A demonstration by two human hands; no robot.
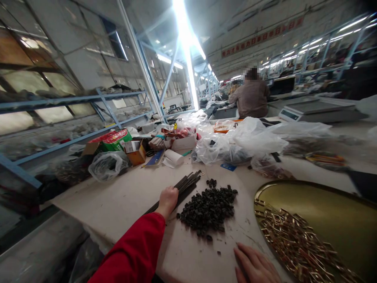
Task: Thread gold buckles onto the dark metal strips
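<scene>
My left hand (167, 201), in a red sleeve, is closed on a bundle of long dark strips (187, 184) lying slantwise on the pale table (123, 200). Just right of the strips is a heap of small black loops (209, 208), with a few loose pieces around it. Near the bottom edge, my right hand (255, 264) rests low over the table with its fingers extended, between the heap and a gold tray (330, 196). Many gold metal buckles (297, 239) lie in that tray. Nothing shows between the fingers of my right hand; its underside is hidden.
Clear plastic bags (235, 141), a paper roll (173, 157), a small orange box (137, 154) and a green-red package (113, 139) crowd the table's back. A scale (318, 108) stands back right. Beyond the table, a person (253, 96) faces away. Blue shelving (73, 102) runs along the left.
</scene>
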